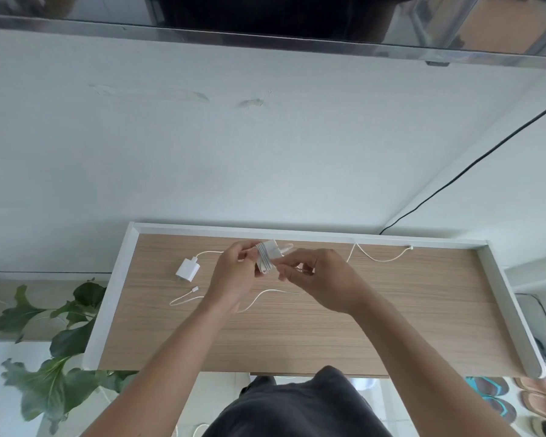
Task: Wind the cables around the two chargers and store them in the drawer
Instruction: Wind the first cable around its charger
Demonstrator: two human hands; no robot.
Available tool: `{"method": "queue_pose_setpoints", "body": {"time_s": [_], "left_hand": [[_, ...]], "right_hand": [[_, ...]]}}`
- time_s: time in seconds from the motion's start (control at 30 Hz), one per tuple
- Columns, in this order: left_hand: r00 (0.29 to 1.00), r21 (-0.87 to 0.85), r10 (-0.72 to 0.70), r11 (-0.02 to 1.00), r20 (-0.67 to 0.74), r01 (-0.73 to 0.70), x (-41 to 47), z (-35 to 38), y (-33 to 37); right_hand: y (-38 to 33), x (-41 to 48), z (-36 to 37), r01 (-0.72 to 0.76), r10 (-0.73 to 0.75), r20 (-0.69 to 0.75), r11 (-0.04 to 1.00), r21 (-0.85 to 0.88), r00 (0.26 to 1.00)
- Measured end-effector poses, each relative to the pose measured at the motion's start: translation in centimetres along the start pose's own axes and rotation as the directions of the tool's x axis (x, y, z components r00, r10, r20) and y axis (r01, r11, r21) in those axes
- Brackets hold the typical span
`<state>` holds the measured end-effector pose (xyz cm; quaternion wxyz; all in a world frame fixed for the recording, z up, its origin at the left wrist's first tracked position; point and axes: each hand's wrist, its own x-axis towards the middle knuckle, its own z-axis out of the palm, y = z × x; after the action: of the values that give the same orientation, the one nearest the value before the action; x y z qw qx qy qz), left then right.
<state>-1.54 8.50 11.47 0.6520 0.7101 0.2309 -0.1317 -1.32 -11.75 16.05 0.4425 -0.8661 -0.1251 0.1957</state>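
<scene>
My left hand (232,272) grips a white charger (270,252) that has several turns of white cable around it, held above the wooden desk top (297,335). My right hand (319,275) pinches the loose part of that cable (265,294) just right of the charger. The cable's slack trails down onto the desk and ends in a small plug (195,289) at the left. A second white charger (186,269) lies flat on the desk to the left of my hands. Its cable (379,257) reappears right of my hands and runs toward the back rim. No drawer is visible.
The desk has a raised white rim (501,298) on the left, back and right. A green leafy plant (60,342) stands left of the desk. A black cord (454,181) runs along the wall at the right. Sandals (517,398) lie on the floor at lower right.
</scene>
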Motion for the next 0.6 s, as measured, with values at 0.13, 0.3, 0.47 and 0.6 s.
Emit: {"method": "queue_pose_setpoints", "body": {"time_s": [0.13,0.3,0.47,0.6], "left_hand": [[0.994,-0.315,-0.089,0.943,0.068,0.106,0.0,-0.1,1.1],[0.977,-0.426,-0.036,0.896,0.212,0.125,-0.4,-0.6,1.7],[0.968,-0.349,0.028,0.935,0.248,0.063,-0.2,-0.8,2.0],[0.955,-0.307,0.082,0.952,0.286,0.011,-0.5,-1.0,2.4]], "right_hand": [[0.9,0.3,0.3,-0.036,0.041,-0.022,0.981,0.19,0.999],[1.2,0.9,-0.3,-0.123,0.126,0.006,0.952,0.279,0.992],[1.3,0.7,-1.8,-0.162,0.153,0.056,0.957,0.239,0.987],[1.6,0.3,-2.4,-0.132,0.109,0.107,0.961,0.243,0.988]]}}
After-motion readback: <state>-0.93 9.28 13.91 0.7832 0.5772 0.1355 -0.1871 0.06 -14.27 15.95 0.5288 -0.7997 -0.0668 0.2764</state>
